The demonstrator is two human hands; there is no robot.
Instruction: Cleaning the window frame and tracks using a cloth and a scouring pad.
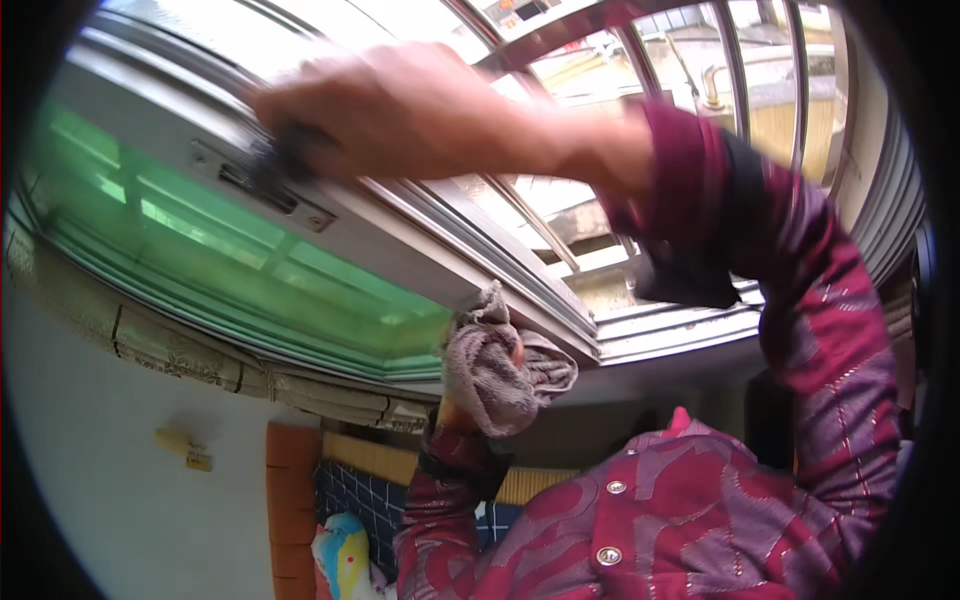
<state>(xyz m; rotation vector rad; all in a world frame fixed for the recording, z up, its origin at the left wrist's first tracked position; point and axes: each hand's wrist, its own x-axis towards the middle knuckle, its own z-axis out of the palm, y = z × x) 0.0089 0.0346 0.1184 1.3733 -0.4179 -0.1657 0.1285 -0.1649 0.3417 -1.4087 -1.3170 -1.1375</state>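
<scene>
My right hand (pixel 390 112), blurred, is closed on a small dark object (pixel 289 154), perhaps a brush or cloth; its kind cannot be told. It is over the edge of a sliding window's metal frame (pixel 390 232), by a recessed latch plate (pixel 259 186). My left hand (pixel 454 409) holds a crumpled greyish-pink cloth (pixel 495 375), which covers most of the fingers. The cloth is near the lower corner of the window frame, beside the green-tinted glass pane (pixel 247 255).
Metal security bars (pixel 731 71) stand outside the open part of the window. The window track (pixel 682 330) runs below them. A patterned curtain (pixel 202 360) lies along the pane's other side. Beyond are a wall fixture (pixel 187 450), an orange headboard (pixel 292 502) and a colourful plush toy (pixel 345 547).
</scene>
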